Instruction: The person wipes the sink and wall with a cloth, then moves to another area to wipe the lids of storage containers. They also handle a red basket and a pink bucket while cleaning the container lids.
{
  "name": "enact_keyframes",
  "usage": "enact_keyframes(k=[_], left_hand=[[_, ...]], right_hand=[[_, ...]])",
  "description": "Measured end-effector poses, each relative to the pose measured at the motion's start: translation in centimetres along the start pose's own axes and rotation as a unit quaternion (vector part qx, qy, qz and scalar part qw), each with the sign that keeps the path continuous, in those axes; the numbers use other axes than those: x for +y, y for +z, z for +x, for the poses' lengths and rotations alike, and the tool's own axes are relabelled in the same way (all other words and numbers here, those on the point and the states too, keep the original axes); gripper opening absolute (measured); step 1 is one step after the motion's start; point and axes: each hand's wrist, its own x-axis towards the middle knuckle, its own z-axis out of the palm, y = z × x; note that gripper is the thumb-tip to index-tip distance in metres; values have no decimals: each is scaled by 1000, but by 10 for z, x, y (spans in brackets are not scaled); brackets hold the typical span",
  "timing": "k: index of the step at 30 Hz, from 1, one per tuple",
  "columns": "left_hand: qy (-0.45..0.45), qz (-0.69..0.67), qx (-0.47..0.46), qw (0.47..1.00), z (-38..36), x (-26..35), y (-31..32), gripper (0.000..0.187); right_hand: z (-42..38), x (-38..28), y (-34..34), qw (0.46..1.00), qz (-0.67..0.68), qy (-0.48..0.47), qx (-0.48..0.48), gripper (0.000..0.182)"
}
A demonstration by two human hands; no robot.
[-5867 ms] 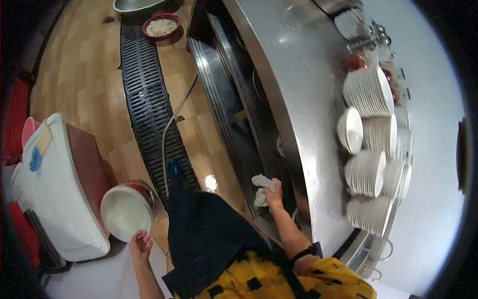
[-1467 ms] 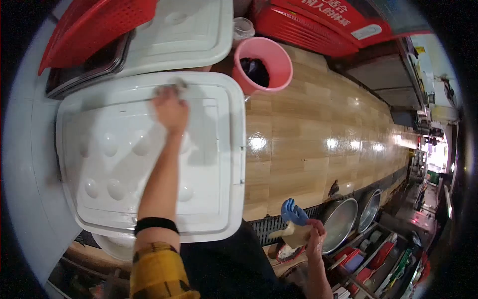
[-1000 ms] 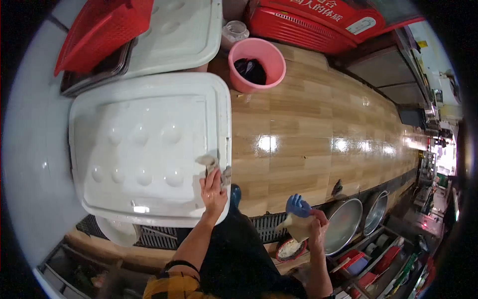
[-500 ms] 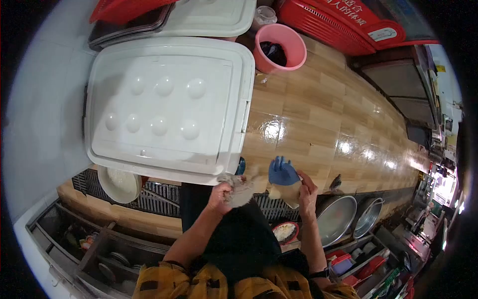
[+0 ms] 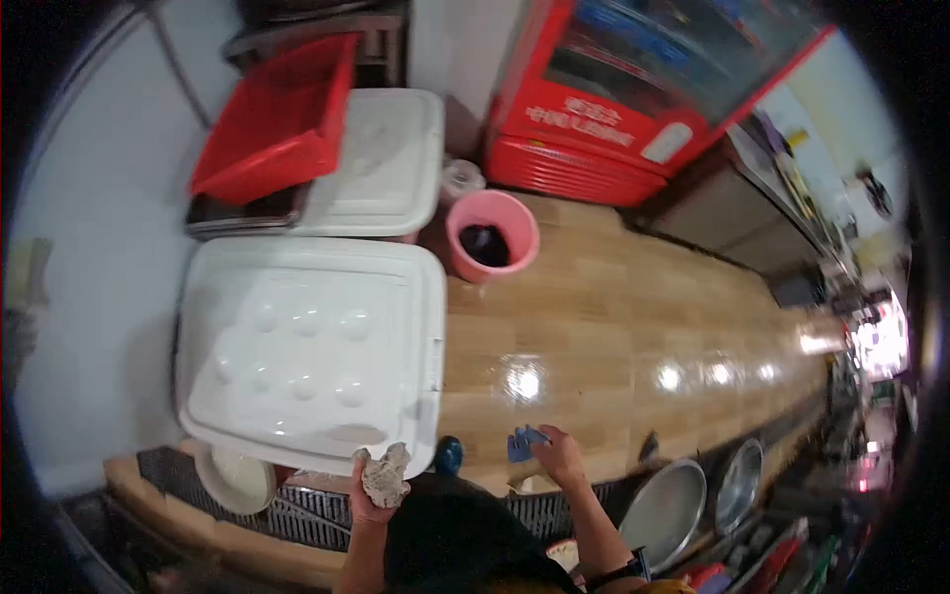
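Left hand [image 5: 368, 500]: we have its fingers curled round the cloth [image 5: 386, 475], narrow and full, with the thumb along one side
Cloth: grey-white and bunched, it sticks up out of our left fingers and overlaps the near edge of the lid [image 5: 317, 337] in this view; we cannot tell whether the two touch
Right hand [image 5: 561, 455]: well apart from our left fingers, we have its fingers narrow, holding the glove [image 5: 524, 444]
Glove: blue, just to the left of our right fingertips; a pale piece [image 5: 534, 483] shows below them, and we cannot tell whether it is the cuff
Lid: white with round bumps, ahead of our left fingers
Pail [image 5: 262, 487]: left of our left fingers, partly under the lid's edge
Boot [image 5: 448, 455]: between our left and right fingers
Bin [image 5: 495, 206]: pink, well beyond the fingers of either hand
Cloth step: we judge it a holding step, cloth and glove each in its own hand
Lid move: we would need to flatten the cloth to press it there, or lift our left fingers to clear the edge
Glove move: we would need a firm pinch, as limp stuff could slip
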Motion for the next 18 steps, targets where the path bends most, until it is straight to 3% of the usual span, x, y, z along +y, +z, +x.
enact_keyframes(k=[1, 2, 3, 4, 5, 6, 7, 8, 9, 10, 12, 14, 15, 16, 17, 18], left_hand=[[31, 28, 84, 996, -1, 5, 8, 52], [70, 52, 169, 982, -7, 10, 20, 52], [109, 99, 155, 977, -13, 14, 8, 48], [148, 146, 144, 967, -18, 17, -4, 45], [188, 190, 135, 954, -22, 19, -16, 41], [176, 118, 144, 967, -18, 23, -29, 35], [171, 79, 109, 976, -23, 38, -21, 38], [173, 39, 113, 978, -24, 15, -8, 44], [117, 23, -41, 992, -25, 16, -18, 50], [98, 10, -65, 993, -10, 28, -81, 49], [116, 66, 16, 991, -27, 27, -37, 46], [102, 41, -51, 993, -38, 32, -24, 45], [132, 161, 108, 972, -45, 31, -11, 41], [156, 272, 261, 913, -47, 34, -3, 38], [154, 275, 250, 916, -46, 48, -28, 38], [108, 155, 183, 965, -45, 70, -62, 35]], right_hand=[[2, 4, 2, 994, 45, -101, 12, 54], [6, 15, 9, 992, 67, -105, 1, 54], [20, 19, 23, 989, 91, -111, -16, 54], [19, -3, 12, 998, 40, -13, -42, 52], [38, 33, 44, 959, 279, -29, -34, 50], [59, 70, 77, 864, 500, -48, -35, 48], [63, 68, 68, 893, 444, -39, -63, 41], [66, 66, 60, 918, 385, -35, -92, 34], [81, 83, 55, 962, 222, -60, -146, 26], [88, 103, 63, 957, 246, -58, -145, 19], [105, 72, 92, 943, 279, -77, -165, 13], [91, 13, 95, 941, 273, -114, -163, 14], [73, -21, 85, 943, 268, -128, -153, 14], [55, -51, 73, 945, 261, -140, -138, 15], [45, -77, 63, 947, 256, -150, -123, 15], [35, -103, 53, 949, 250, -159, -109, 15]])
